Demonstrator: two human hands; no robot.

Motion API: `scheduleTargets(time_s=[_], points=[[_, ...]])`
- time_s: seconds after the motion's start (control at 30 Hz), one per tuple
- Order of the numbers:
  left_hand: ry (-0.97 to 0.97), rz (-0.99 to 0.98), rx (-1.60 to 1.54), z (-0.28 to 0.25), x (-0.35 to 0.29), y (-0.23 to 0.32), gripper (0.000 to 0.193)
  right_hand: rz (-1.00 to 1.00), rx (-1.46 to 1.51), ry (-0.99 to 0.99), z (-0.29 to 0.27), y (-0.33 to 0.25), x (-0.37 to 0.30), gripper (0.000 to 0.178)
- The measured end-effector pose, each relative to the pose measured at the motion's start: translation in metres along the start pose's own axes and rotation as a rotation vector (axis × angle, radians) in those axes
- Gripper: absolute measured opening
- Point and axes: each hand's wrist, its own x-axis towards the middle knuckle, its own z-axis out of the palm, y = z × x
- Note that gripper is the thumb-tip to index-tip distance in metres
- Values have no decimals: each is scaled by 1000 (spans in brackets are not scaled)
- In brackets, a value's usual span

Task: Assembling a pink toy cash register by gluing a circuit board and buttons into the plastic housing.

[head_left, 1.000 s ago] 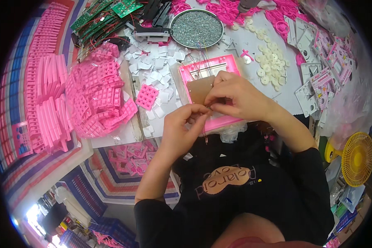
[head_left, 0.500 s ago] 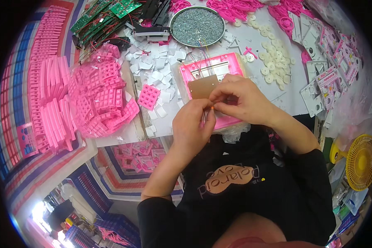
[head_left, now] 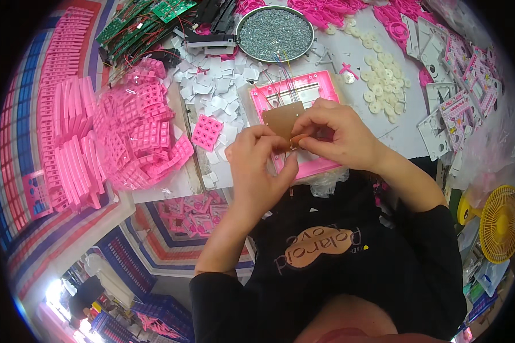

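1. Work piece: a flat square pink plastic frame point(head_left: 315, 166) lying on the white table point(head_left: 406, 131) directly in front of the person, with a thin brown rectangular circuit board point(head_left: 281, 119) sitting over its middle. Fine coloured wires point(head_left: 285, 77) run from the board's far edge toward the round metal dish of small grey screws point(head_left: 275, 33).
2. Handling judgement: frame looks light and stiff, a moulded shell that should tolerate a firm edge grip. Board looks thin, light and rigid, probably brittle at the corners; the wires are the weak point (a tug could break a joint). Best hold would be the board's bare edges, not the wire side.
3. Left hand point(head_left: 256, 163): fingers curled close, thumb and forefinger nearly meeting at the board's near edge, where a small orange-brown piece shows. Whether they pinch that piece or only press the board, cannot tell.
4. Right hand point(head_left: 333, 132): fingers bent down and closed together over the board's right side, tips touching it or the small part beside the left fingertips; palm rests over the frame.
5. Surroundings: pile of pink plastic keypad grids point(head_left: 137, 134) well to the left, loose white square pieces point(head_left: 212, 91) between that pile and the frame, cream round discs point(head_left: 383, 91) to the right.
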Motion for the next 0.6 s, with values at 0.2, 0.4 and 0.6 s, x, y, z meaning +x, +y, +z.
scheduleTargets(time_s=[0.2,0.4,0.6], points=[[29,-34,-40,6,-3,1,16,53,-45,-17,-1,-6,0,18],[82,-83,-207,11,-4,3,16,-425,-553,160,8,-13,-2,22],[124,-50,-246,13,0,8,12,-222,-283,160,16,-12,-19,23]])
